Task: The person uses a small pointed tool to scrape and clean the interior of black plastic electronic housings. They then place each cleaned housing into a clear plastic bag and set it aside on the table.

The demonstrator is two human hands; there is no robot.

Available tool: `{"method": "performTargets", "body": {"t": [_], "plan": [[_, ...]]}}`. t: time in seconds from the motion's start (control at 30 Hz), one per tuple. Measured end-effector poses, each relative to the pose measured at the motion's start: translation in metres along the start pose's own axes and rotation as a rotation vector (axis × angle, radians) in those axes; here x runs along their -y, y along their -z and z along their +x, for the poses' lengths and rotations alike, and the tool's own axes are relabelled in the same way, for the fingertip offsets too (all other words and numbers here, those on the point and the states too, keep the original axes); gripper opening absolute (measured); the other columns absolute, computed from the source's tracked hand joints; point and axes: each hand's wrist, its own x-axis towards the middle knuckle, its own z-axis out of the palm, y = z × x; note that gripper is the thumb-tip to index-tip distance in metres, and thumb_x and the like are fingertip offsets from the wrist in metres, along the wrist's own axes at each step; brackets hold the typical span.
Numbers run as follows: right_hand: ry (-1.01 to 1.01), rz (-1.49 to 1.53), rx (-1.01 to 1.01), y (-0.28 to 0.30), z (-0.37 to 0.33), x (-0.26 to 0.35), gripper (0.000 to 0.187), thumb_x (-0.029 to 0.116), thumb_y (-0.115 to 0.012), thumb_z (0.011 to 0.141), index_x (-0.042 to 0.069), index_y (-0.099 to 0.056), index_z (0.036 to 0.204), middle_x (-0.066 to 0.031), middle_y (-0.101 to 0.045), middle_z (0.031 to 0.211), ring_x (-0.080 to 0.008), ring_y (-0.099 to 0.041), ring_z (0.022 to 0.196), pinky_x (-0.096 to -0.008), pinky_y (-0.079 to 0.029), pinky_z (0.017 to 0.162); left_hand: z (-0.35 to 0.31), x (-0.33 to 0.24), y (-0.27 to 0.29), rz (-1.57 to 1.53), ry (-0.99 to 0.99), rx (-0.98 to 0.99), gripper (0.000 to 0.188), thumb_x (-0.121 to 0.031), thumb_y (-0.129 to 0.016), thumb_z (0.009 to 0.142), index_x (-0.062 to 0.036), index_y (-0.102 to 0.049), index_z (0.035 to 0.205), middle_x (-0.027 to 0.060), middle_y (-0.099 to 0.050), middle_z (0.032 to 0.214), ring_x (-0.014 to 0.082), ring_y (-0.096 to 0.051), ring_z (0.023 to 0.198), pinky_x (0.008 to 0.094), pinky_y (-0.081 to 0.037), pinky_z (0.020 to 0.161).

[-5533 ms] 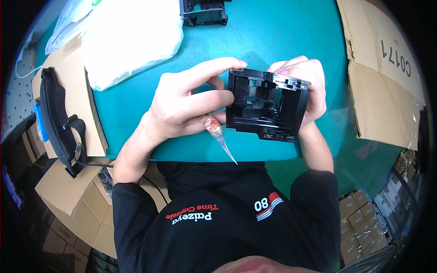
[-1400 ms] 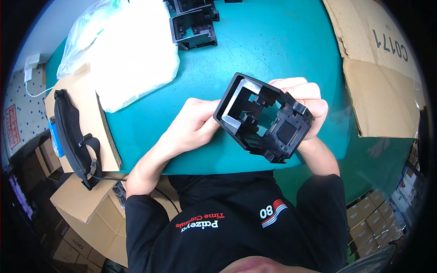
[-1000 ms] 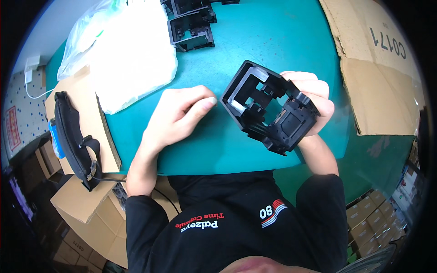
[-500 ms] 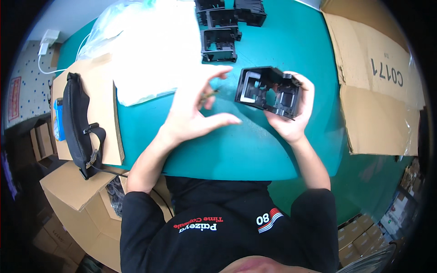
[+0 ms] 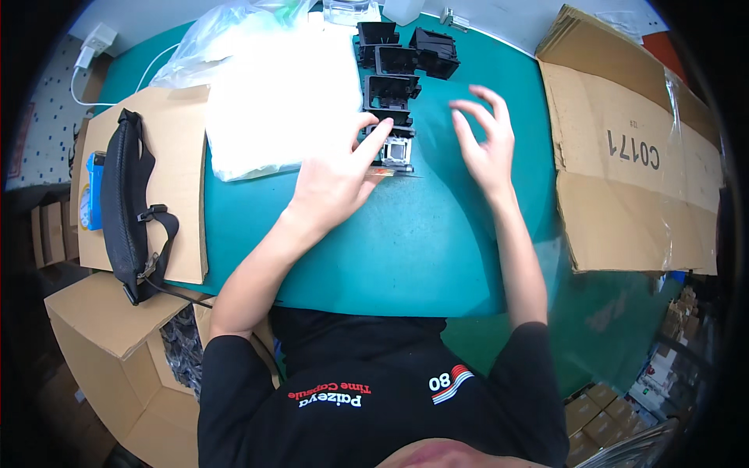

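Note:
At the near end of a row of black plastic housings stands one black plastic housing (image 5: pixel 398 150), with a light square frame inside. My left hand (image 5: pixel 331 186) grips its left side, thumb and forefinger bent over it. A thin pointed tool (image 5: pixel 395 173) pokes out from under the same hand; its kind is unclear. Several more open-sided housings (image 5: pixel 388 92) sit just beyond. To the right my right hand (image 5: pixel 490 152) is raised over the green table with fingers apart, holding nothing.
White plastic wrapping (image 5: pixel 281 93) lies left of the housings. A black strap bag (image 5: pixel 133 203) rests on cardboard at the left. A large cardboard box (image 5: pixel 624 179) borders the right side. An open carton (image 5: pixel 125 335) stands below the table's left edge. The green table (image 5: pixel 390 257) lies between.
The housing has gone from my right hand to the row's near end, under my left hand. My right hand has let go and moved slightly away. The view has shifted a little.

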Motion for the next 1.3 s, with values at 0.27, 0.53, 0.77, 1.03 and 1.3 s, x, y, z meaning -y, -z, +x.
{"method": "performTargets", "body": {"t": [0.27,0.53,0.77,1.03,1.3], "plan": [[0.371,-0.514,0.133,-0.044,0.081,-0.034,0.061,0.023,-0.078,0.078,-0.004,-0.056,0.128,-0.0214,-0.05,0.143,-0.0391,-0.046,0.135,-0.0494,-0.038,0.113,0.01,0.012,-0.036,0.321,-0.027,-0.295,0.057,-0.024,-0.081,0.075,-0.0136,-0.062,0.127,0.016,-0.059,0.126,0.0344,-0.063,0.106,0.0429,-0.056,0.086],[-0.149,-0.195,-0.248,0.001,0.052,-0.079,0.049,0.025,-0.084,0.084,-0.002,-0.058,0.116,-0.0161,-0.062,0.107,-0.0263,-0.062,0.105,-0.0376,-0.05,0.094,-0.006,0.004,-0.026,0.153,-0.174,-0.397,0.023,-0.024,-0.07,0.077,-0.0098,-0.058,0.091,0.0073,-0.054,0.094,0.0242,-0.063,0.083,0.0357,-0.054,0.066],[-0.26,0.58,0.197,0.046,-0.04,-0.04,0.064,0.0,-0.062,0.093,-0.001,-0.035,0.151,-0.0163,-0.045,0.147,-0.0259,-0.046,0.134,-0.0375,-0.031,0.116,-0.013,-0.003,-0.043,-0.301,-0.257,-0.429,0.024,-0.025,-0.073,0.088,-0.0061,-0.06,0.091,0.0077,-0.055,0.081,0.0283,-0.061,0.058,0.0379,-0.048,0.048],[-0.357,0.776,0.38,0.021,-0.094,-0.011,0.079,-0.007,-0.063,0.075,-0.001,-0.033,0.149,-0.014,-0.042,0.144,-0.0251,-0.042,0.135,-0.0361,-0.031,0.115,-0.028,-0.016,-0.036,-0.208,-0.278,-0.219,0.022,-0.027,-0.074,0.088,-0.0084,-0.068,0.099,0.0022,-0.06,0.096,0.021,-0.065,0.062,0.0346,-0.049,0.047],[-0.118,0.342,0.428,0.045,-0.068,0.031,0.078,0.001,-0.069,0.066,0.002,-0.046,0.14,-0.018,-0.055,0.126,-0.0324,-0.056,0.119,-0.0399,-0.042,0.107,-0.017,-0.012,-0.029,-0.126,-0.507,-0.121,0.033,-0.026,-0.071,0.08,-0.0087,-0.068,0.108,0.0008,-0.064,0.097,0.0122,-0.067,0.074,0.028,-0.053,0.052]]}}
